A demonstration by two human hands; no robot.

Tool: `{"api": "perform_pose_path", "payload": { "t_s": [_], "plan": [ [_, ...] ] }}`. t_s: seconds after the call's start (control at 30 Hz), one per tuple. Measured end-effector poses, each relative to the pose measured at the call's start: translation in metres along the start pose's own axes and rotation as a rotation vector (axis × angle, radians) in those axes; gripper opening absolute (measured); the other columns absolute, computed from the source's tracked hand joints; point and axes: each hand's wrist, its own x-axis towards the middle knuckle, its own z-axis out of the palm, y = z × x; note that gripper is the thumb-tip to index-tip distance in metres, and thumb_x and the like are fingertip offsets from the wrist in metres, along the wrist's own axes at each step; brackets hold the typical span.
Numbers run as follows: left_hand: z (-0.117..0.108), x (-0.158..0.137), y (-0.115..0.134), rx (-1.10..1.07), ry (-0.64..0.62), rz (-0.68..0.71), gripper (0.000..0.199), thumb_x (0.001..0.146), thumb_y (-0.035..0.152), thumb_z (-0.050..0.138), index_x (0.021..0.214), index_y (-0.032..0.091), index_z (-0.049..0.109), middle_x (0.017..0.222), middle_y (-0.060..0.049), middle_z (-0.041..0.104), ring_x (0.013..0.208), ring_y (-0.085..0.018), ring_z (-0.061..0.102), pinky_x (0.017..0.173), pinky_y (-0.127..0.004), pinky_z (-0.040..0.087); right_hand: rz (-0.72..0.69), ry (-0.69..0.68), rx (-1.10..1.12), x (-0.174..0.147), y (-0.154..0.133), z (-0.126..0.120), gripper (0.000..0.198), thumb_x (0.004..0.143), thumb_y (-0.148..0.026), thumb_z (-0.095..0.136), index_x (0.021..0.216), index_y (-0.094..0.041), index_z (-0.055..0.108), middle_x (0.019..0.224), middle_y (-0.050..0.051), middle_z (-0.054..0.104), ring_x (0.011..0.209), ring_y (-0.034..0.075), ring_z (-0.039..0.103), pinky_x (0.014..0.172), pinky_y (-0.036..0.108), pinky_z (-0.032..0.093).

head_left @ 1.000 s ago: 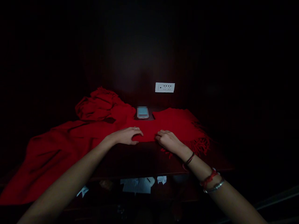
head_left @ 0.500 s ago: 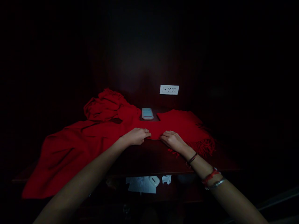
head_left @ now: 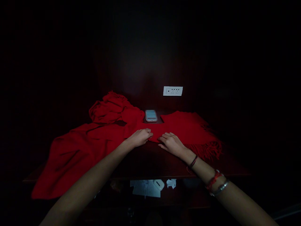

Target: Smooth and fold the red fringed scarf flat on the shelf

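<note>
Open shelf under desk: paper sheets, small white case, crumpled paper. Red fringed scarf spread across desk, bunched at back left, left part hanging over front edge. Phone in gap behind scarf's narrow middle. Bare desk strip between scarf and front edge. Left hand: fingers curled on scarf's near edge, can't tell if cloth pinched. Right hand: loosely open, thumb apart, fingertips touching scarf. Small space between hands.
</note>
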Motion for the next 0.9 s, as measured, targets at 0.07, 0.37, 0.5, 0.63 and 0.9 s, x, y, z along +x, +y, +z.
{"api": "perform_pose_path", "payload": {
  "t_s": [0.07, 0.37, 0.5, 0.63, 0.9],
  "plan": [
    [0.0, -0.002, -0.003, -0.005, -0.008, 0.021, 0.012, 0.075, 0.015, 0.041, 0.081, 0.018, 0.052, 0.085, -0.005, 0.052, 0.079, -0.016, 0.051, 0.063, -0.023, 0.04, -0.002, -0.027, -0.018, 0.004, -0.004, 0.001, 0.019, 0.082, -0.025, 0.041, 0.085, -0.015, 0.056, 0.081, 0.006, 0.057, 0.078, 0.016, 0.047, 0.07, 0.028, 0.03],
    [-0.001, -0.034, -0.02, 0.139, 0.01, 0.081, 0.017, 0.078, 0.014, 0.04, 0.086, 0.02, 0.053, 0.083, -0.004, 0.054, 0.076, -0.015, 0.052, 0.06, -0.023, 0.038, -0.007, -0.056, -0.058, 0.003, -0.005, 0.005, 0.018, 0.083, -0.018, 0.039, 0.081, -0.015, 0.056, 0.078, 0.005, 0.057, 0.074, 0.014, 0.047, 0.067, 0.026, 0.029],
    [0.004, -0.05, -0.019, 0.194, -0.007, 0.088, 0.016, 0.079, 0.013, 0.042, 0.088, 0.019, 0.054, 0.083, -0.004, 0.054, 0.077, -0.015, 0.052, 0.061, -0.023, 0.038, -0.053, -0.061, -0.061, 0.003, -0.005, 0.003, 0.017, 0.082, -0.016, 0.04, 0.081, -0.015, 0.057, 0.079, 0.006, 0.057, 0.074, 0.014, 0.047, 0.067, 0.027, 0.029],
    [0.005, -0.059, -0.013, 0.225, -0.024, 0.112, 0.016, 0.08, 0.013, 0.042, 0.089, 0.018, 0.053, 0.083, -0.005, 0.055, 0.078, -0.015, 0.051, 0.061, -0.022, 0.037, -0.091, -0.053, -0.086, 0.0, -0.005, 0.0, 0.014, 0.08, -0.013, 0.043, 0.083, -0.015, 0.057, 0.08, 0.005, 0.056, 0.076, 0.015, 0.046, 0.068, 0.028, 0.03],
    [0.004, -0.057, -0.006, 0.271, -0.001, 0.108, 0.014, 0.079, 0.011, 0.043, 0.087, 0.017, 0.053, 0.083, -0.003, 0.055, 0.076, -0.015, 0.052, 0.059, -0.022, 0.037, -0.132, 0.028, -0.073, 0.002, -0.013, 0.003, 0.014, 0.082, -0.016, 0.041, 0.088, -0.017, 0.054, 0.081, 0.003, 0.055, 0.08, 0.016, 0.046, 0.073, 0.03, 0.031]
  ]
}}
